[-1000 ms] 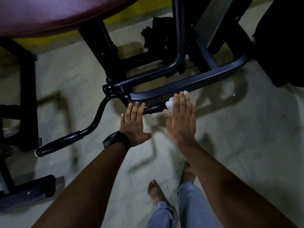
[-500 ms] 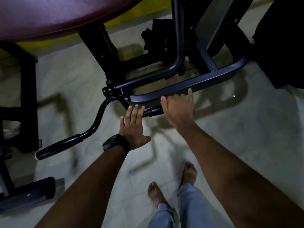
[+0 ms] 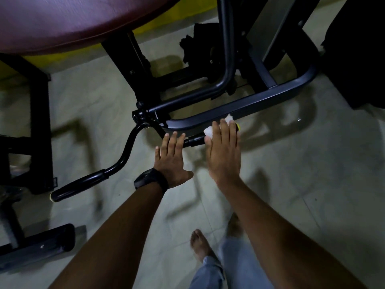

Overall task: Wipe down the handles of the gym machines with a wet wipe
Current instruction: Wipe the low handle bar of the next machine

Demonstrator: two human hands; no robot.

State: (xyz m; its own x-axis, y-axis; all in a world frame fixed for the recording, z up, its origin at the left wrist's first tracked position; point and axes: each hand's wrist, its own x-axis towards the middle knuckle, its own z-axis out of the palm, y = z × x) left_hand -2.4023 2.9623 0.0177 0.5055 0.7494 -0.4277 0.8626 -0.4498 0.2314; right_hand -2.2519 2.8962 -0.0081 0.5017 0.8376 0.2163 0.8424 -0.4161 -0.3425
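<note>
My right hand (image 3: pixel 225 151) lies flat over the right handle (image 3: pixel 195 140) of a black gym machine and presses a white wet wipe (image 3: pixel 210 130) onto it. Bits of the wipe show beyond my fingertips, and the handle's yellow-tipped end peeks out at the right. My left hand (image 3: pixel 170 163), with a black watch on the wrist, rests with its fingers straight on the bar just left of that handle and holds nothing. The curved left handle (image 3: pixel 83 184), with a black grip, juts out to the lower left, away from both hands.
The machine's dark steel frame (image 3: pixel 260 103) runs across behind the hands. A maroon padded seat (image 3: pixel 73 19) hangs over the upper left. A black stand (image 3: pixel 39 126) and base (image 3: pixel 37 247) sit at the left. My bare feet (image 3: pixel 202 247) stand on the pale tiled floor.
My right hand slid up the handle with the wipe hidden under it, then came back toward the handle's end, where the wipe shows again. My left hand stayed put.
</note>
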